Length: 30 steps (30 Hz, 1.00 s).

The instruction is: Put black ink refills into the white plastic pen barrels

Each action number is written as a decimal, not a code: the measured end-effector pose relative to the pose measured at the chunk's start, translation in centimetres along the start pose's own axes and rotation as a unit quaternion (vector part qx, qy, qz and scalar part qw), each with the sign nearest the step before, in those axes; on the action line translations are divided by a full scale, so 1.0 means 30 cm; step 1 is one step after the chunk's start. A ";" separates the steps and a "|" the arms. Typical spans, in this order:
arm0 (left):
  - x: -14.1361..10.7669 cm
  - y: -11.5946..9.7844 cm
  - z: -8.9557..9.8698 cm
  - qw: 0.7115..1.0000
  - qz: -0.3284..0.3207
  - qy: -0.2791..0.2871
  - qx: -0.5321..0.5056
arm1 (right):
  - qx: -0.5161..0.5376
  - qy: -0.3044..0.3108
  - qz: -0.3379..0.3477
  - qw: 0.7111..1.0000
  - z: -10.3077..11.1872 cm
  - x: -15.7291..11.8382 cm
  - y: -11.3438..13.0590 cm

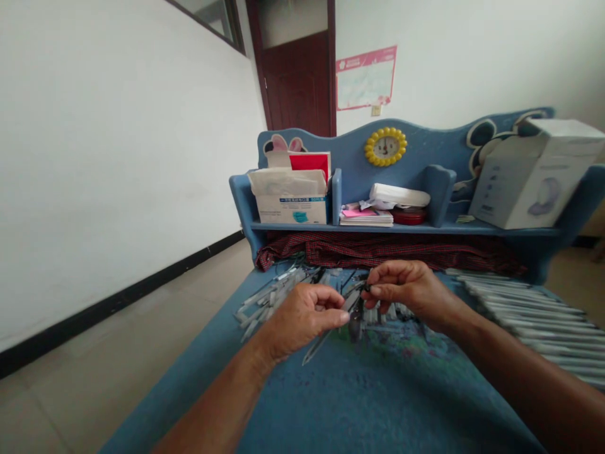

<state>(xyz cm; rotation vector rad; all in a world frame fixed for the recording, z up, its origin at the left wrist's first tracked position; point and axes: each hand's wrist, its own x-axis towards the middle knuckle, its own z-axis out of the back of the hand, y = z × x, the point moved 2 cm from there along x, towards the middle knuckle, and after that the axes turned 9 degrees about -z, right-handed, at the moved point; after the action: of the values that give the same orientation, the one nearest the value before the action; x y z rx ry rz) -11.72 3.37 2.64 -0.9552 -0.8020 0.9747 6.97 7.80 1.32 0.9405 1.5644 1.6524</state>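
Observation:
My left hand (314,312) is closed, thumb against fingers, on a clear pen (316,349) whose pointed end slants down toward me. Close beside it, my right hand (404,290) pinches a small black piece (366,287) at the pen's upper end. Whether that piece is joined to the pen is too blurred to tell. Beneath and behind both hands lie loose clear and black pen parts (373,315) on the blue tabletop (331,403). More clear pen barrels (267,299) are heaped to the left of my left hand.
Finished-looking pens (534,315) lie side by side at the right. A dark checked cloth (378,249) runs along the back under a blue shelf (397,230). On it stand a mask box (293,209), papers (366,219) and a large white box (524,176).

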 end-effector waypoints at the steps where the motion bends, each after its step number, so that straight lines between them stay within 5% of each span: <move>1: -0.001 -0.003 -0.008 1.000 0.003 0.008 0.001 | 0.004 0.005 -0.001 1.000 0.001 -0.003 -0.001; 30: -0.003 -0.004 -0.029 0.996 0.040 0.059 -0.048 | -0.054 0.081 -0.027 0.995 -0.017 -0.020 0.001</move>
<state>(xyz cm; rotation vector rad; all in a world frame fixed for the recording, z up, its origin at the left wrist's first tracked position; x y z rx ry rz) -10.95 3.01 2.40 -1.1249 -0.7212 0.9467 6.84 7.04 1.32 0.7187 1.5730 1.7929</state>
